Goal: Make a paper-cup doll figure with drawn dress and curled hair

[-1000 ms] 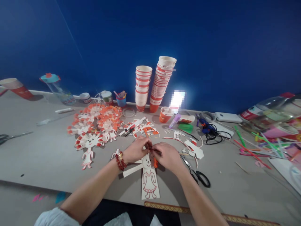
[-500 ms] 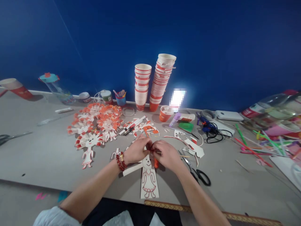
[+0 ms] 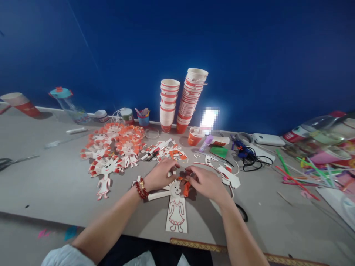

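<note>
Nearest, a patterned strip [image 3: 196, 244] is running along the front edge of the surface [image 3: 133, 218], and just beyond it a paper cutout [image 3: 176, 213] is lying flat, its drawn figure's feet pointing toward the person. White strips are fanning out left of its head, and an orange-ended strip [image 3: 186, 188] is curling at the right. The left hand [image 3: 162, 174] is hovering over the strips, fingers half curled; whether it is pinching one cannot be told. The right hand [image 3: 203, 181] is arching opposite, thumb and fingers parted, apparently holding nothing. The step in hand seems to be bending the strips around the head; the next move is probably calling for a fresh pinch on one strip while the other hand is steadying the cutout. Black-handled scissors [image 3: 246, 214] are lying partly under the right forearm. At the left, a fringed paper figure [image 3: 104, 183] is resting before a heap of similar ones [image 3: 130, 138]. Farther back, paper scraps [image 3: 177, 153] are scattering, a purple glue stick [image 3: 206, 143] is leaning, and two cup stacks [image 3: 168, 107] are standing near the blue wall [image 3: 133, 48].
</note>
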The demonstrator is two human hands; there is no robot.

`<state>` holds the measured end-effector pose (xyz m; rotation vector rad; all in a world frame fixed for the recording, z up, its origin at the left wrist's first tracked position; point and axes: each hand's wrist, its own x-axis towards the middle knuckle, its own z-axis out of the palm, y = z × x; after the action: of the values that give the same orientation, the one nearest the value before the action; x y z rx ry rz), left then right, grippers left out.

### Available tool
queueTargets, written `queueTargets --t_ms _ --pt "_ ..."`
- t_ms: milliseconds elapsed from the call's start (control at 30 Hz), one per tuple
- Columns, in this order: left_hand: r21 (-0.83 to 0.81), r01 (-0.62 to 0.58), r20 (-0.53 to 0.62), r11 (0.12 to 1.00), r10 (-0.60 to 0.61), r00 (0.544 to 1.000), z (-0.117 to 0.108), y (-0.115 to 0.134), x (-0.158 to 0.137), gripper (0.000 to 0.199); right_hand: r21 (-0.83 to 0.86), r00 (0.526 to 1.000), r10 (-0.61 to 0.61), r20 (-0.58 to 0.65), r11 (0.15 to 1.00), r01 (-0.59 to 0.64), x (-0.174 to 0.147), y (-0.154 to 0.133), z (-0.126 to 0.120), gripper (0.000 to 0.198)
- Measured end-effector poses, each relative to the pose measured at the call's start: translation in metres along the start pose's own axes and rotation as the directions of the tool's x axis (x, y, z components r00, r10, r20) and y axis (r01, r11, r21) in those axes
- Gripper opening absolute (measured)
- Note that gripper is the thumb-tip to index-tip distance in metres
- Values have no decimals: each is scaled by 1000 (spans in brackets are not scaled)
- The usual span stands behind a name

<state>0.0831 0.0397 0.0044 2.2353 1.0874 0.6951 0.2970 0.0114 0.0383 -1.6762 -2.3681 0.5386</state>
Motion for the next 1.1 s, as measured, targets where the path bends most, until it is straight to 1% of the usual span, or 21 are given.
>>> queueTargets --t_ms 67,133,200,333,400,467,533,633,733,800,833,867,933,967,1000,1033,1100 --pt "41 24 -78 999 -21 997 2 -5 1 28 -10 999 16 36 1000 -16 -1 3 -4 21" --pt "82 60 -127 995 -49 991 3 -10 1 29 -25 997 26 74 999 -25 -3 6 -7 24" --pt "104 95 -133 990 -81 988 4 -13 1 25 -45 994 25 104 999 -20 -4 11 -9 24" --pt "148 185 -139 972 -164 976 4 -14 2 22 -108 991 -22 130 993 36 -5 16 -8 11" --pt "148 223 -123 964 -206 971 3 -13 3 20 -148 991 -30 132 988 50 -4 15 -7 14" --pt "124 250 -107 960 -238 965 4 -12 3 16 -196 992 -8 123 980 32 -5 12 -9 16" --pt "95 273 -116 957 -261 958 5 -12 4 13 -235 994 25 109 972 1 -8 9 -15 19" --pt "40 276 -125 960 -269 955 6 -13 5 8 -253 994 78 81 966 -55 -21 14 -32 23" --pt "-59 243 -100 968 -248 963 5 -14 6 5 -232 991 133 10 964 -128 -37 24 -54 23" --pt "-129 210 -86 969 -222 971 4 -13 6 8 -185 987 139 -75 971 -151 -43 28 -64 24" --pt "-158 193 -83 968 -208 975 4 -13 6 9 -145 988 115 -106 981 -130 -42 27 -66 26" --pt "-183 177 -82 967 -195 977 4 -12 6 10 -99 991 68 -116 992 -80 -39 26 -64 28" --pt "-219 148 -80 965 -168 982 3 -10 6 14 17 996 -77 -50 997 78 -25 20 -54 33" --pt "-247 131 -79 960 -154 985 2 -8 6 16 86 987 -158 -3 984 158 -16 18 -46 34" --pt "-284 114 -76 952 -141 987 1 -7 6 19 133 977 -209 32 970 204 -7 15 -38 35" --pt "-323 99 -71 941 -128 989 1 -5 6 21 145 975 -223 21 965 218 2 13 -30 33" --pt "-387 83 -64 918 -116 991 -1 -2 6 21 109 974 -226 3 968 224 16 10 -19 31"
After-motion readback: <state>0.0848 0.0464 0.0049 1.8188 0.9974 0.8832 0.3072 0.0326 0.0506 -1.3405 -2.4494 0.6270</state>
